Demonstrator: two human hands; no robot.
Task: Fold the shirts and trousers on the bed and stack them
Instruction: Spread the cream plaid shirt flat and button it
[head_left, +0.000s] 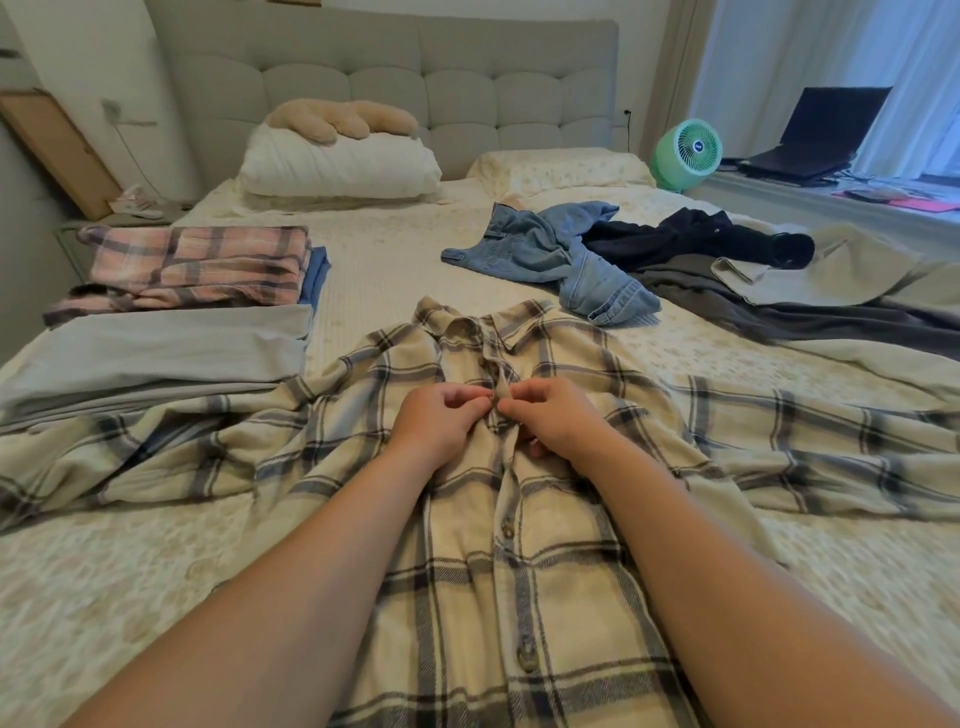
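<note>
Cream quilted bedding (130, 597) covers the bed, where both sets of fingertips pinch the button placket of a cream flannel shirt with dark plaid lines (483, 545), lying face up with its sleeves spread wide. The left hand (441, 421) and right hand (556, 415) meet just below the collar, fingers curled tight. At left sits a folded pink plaid garment (202, 260) beside folded grey cloth (156, 348). Crumpled light-blue denim jeans (561, 254) and dark clothes (696, 234) lie beyond.

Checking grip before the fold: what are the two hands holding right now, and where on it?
Both the left hand and right hand pinch the cream plaid shirt at its button placket, on the chest below the collar.
</note>
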